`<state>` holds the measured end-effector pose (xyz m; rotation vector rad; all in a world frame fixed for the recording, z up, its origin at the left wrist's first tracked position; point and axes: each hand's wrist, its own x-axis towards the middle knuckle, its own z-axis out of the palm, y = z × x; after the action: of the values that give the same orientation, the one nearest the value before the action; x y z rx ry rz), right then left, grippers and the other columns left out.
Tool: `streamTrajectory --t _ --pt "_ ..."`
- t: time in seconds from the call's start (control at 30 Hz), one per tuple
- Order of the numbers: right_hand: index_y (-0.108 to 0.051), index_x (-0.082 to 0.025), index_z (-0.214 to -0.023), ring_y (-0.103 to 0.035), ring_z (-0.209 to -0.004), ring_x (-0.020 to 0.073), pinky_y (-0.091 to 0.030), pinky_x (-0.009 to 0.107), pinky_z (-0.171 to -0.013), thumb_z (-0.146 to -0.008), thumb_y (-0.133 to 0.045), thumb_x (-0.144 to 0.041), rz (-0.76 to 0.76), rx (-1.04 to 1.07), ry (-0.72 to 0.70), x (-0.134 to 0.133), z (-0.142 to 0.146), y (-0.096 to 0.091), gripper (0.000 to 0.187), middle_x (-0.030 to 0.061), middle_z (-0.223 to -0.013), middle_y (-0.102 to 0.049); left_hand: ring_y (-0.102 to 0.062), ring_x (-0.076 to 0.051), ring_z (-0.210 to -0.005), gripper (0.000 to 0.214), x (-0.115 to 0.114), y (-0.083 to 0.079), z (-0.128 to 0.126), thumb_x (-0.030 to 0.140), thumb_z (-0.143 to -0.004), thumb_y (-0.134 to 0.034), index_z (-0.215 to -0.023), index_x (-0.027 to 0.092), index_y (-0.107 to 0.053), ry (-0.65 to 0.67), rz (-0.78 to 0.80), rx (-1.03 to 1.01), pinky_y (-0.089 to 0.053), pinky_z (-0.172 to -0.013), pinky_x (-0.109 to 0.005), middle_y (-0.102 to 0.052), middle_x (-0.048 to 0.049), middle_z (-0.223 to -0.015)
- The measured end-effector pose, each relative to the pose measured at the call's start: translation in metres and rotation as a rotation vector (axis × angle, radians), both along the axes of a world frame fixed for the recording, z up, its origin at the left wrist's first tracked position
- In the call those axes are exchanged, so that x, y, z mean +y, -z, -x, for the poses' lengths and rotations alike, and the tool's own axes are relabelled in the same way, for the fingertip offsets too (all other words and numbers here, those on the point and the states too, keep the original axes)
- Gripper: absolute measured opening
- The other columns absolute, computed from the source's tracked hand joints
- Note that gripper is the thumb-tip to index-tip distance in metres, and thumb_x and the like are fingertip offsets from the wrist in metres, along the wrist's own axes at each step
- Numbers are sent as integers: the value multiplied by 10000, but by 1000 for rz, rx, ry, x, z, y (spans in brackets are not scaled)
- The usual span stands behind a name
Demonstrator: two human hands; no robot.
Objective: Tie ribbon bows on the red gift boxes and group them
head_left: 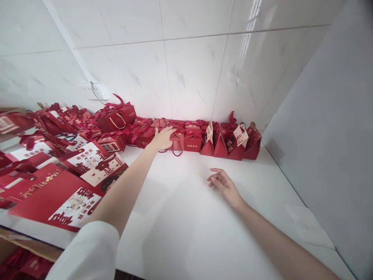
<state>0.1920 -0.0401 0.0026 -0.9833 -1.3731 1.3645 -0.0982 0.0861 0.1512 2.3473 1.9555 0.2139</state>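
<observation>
My left hand (163, 138) reaches to the back of the white table (175, 194) and rests, fingers stretched out, on a row of small red gift boxes. Under and beside its fingers is a red box with a cord handle (177, 143); whether the hand presses on it I cannot tell. Just right of that stands a red box with gold lettering (192, 144). My right hand (227, 188) hovers over the bare white surface, fingers loosely curled and apart, holding nothing. Red triangular boxes with paper tags (233, 144) stand at the row's right end.
Large flat red gift bags (43, 190) lie piled at the left, with ribboned boxes (113, 116) behind them. A tiled wall (192, 74) bounds the back, a grey panel (326, 136) the right. A wall socket (94, 91) with a cable sits at the back left.
</observation>
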Motion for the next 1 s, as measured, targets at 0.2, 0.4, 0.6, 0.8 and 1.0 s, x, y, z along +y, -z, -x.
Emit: streamTrajectory --t 0.2,0.4,0.6,0.8,1.0 --pt "-512 -260 -1189 -643 -778 184 -459 374 -810 -885 -609 -489 2 11 -6 1 0 -2 393 22 -933 -657 -196 -329 -1503 771 -9 11 -17 255 -753 -553 -1499 162 -378 -26 154 59 -135 -1212 -581 -240 -127 -1620" --pt "-514 -268 -1183 -646 -782 180 -471 403 -875 -887 -611 -492 -22 20 -20 3 1 0 384 11 -927 -655 -379 -390 -1396 522 -16 -9 -43 426 -822 -539 -1288 198 -602 -73 91 92 -166 -1181 -607 -448 -147 -1506" --pt "-516 -268 -1169 -642 -772 182 -483 397 -848 -879 -613 -497 -12 41 -15 3 1 -3 382 13 -911 -649 -374 -480 -1329 928 17 12 -69 748 -841 -346 -1431 34 -407 -382 -49 84 -290 -1066 -642 -410 -325 -1443" --pt "-510 -270 -1169 -644 -773 185 -479 383 -791 -891 -600 -475 -17 55 -26 4 1 -2 356 19 -928 -636 -346 -472 -1338 793 18 13 -49 710 -863 -365 -1433 168 -460 -289 -27 158 -298 -1055 -612 -425 -273 -1434" --pt "-520 -271 -1157 -641 -763 180 -477 399 -836 -876 -616 -466 -29 93 -14 5 2 -2 356 7 -891 -624 -577 -360 -1172 663 -10 -18 -20 538 -783 -592 -1409 348 -492 -110 175 92 -471 -973 -442 -575 -121 -1315"
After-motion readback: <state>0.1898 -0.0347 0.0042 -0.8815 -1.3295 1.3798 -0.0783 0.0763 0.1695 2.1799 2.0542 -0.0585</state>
